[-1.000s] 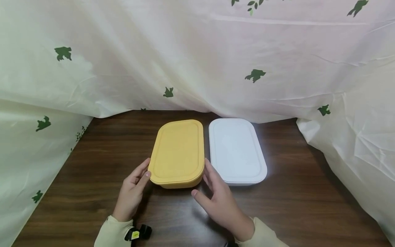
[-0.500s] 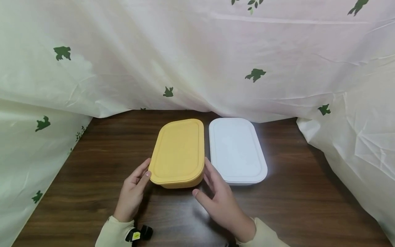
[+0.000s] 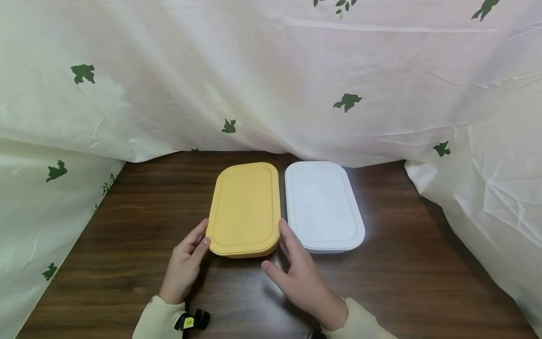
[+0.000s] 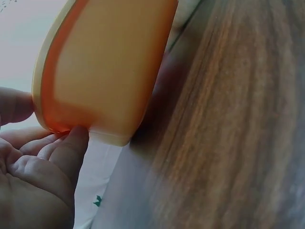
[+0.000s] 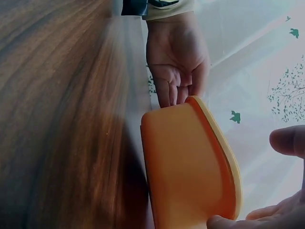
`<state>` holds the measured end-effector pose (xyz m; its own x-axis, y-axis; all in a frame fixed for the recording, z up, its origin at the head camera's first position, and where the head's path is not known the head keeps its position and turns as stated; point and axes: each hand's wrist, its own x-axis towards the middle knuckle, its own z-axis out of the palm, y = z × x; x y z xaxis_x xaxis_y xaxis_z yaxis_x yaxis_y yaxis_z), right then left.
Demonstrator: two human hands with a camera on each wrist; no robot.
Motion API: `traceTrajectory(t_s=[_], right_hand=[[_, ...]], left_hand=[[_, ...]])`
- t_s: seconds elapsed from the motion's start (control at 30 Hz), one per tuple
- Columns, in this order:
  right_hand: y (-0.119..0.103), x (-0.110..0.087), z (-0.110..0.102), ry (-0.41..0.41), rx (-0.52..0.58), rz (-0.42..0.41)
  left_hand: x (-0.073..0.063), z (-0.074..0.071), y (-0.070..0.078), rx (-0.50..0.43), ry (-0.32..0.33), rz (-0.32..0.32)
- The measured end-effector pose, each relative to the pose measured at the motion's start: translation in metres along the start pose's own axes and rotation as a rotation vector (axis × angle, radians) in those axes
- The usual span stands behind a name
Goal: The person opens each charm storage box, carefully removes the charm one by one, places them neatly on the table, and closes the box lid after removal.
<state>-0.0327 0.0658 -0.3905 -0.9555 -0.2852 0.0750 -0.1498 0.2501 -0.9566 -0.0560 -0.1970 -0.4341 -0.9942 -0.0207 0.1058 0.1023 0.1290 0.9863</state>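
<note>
A yellow lidded food container (image 3: 244,207) sits on the wooden table in front of me, seen from its end in both wrist views. My left hand (image 3: 182,268) pinches its near left corner, with the thumb against the lid edge (image 4: 40,81) and the fingers under the rim. On the other side, the fingers of my right hand (image 3: 302,278) are extended and touch the near right side. The right thumb (image 5: 288,140) stands away from the container. Just right of it lies a white lidded container (image 3: 323,207), a narrow gap between the two.
Brown wooden tabletop (image 3: 406,263) extends to both sides of the containers. A pale cloth (image 3: 271,80) with green bird prints hangs behind the table and along its sides. A black strap with a yellow label (image 3: 189,322) is on the left wrist.
The near left corner of the yellow container has shifted slightly right, and my left hand with it. My right hand keeps nearly the same pose. The camera view has drifted slightly.
</note>
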Motion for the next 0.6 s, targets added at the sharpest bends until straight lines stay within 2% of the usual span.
traceTrajectory(t_s=[0.27,0.6], right_hand=[[0.0059,0.0022,0.0020,-0.033,-0.126,0.034],[0.0077,0.0025,0.0030,-0.031,-0.207,0.068]], left_hand=[[0.0021,-0.0019,-0.0072,0.075,0.004,0.021],[0.0028,-0.0041,-0.0078,0.209,-0.002,0.047]])
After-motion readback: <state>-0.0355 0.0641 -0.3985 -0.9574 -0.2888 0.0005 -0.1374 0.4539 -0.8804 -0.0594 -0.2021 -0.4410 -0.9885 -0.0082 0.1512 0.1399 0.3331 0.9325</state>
